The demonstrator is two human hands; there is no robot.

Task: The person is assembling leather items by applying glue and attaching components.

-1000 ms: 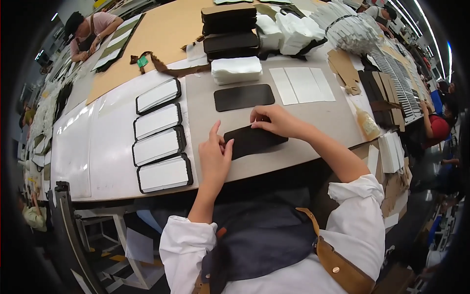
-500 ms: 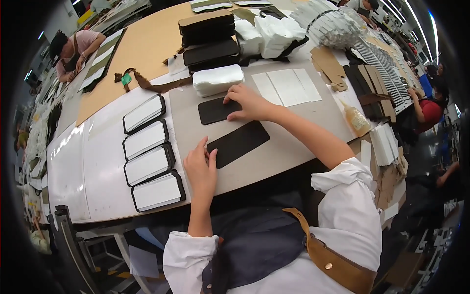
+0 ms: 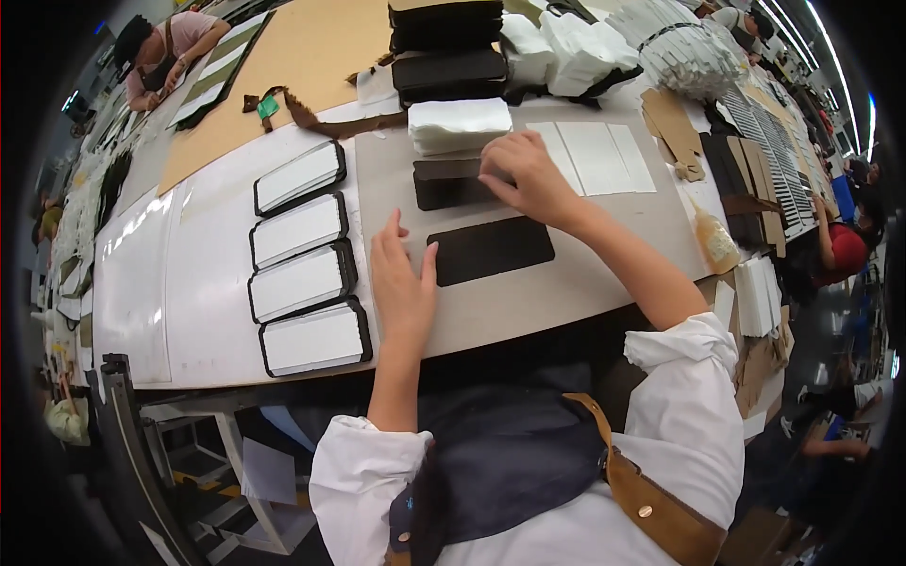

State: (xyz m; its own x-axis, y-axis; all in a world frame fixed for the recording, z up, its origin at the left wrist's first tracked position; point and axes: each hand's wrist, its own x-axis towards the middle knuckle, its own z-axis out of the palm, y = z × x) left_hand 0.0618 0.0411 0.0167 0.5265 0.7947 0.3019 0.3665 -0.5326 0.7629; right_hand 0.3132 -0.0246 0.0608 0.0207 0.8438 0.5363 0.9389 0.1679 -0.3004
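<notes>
My left hand [image 3: 406, 285] is open at the left end of a black rectangular panel [image 3: 493, 253] lying flat on the grey work mat. Its thumb tip is right by the panel's upper left corner, and the fingers point away from me. Behind lies a second black panel [image 3: 448, 185], looking slightly brownish. My right hand [image 3: 534, 179] has its thumb and fingers curled round that panel's right end, which they partly hide. Just beyond stands a stack of white sheets [image 3: 460, 127]. To the right of it, white rectangular pieces [image 3: 593, 158] lie side by side.
Several black-edged pieces topped with white sheets [image 3: 313, 338] form a column at left. Stacked black panels [image 3: 449, 75] and white bundles [image 3: 566, 57] stand at the back. A glue bottle [image 3: 717, 243] lies at right. A co-worker [image 3: 170, 57] leans over the far left.
The whole view has shifted. The nearer black panel has turned from a slant to nearly level. My left hand has moved up along its left end; my right hand's fingers have drawn closer together.
</notes>
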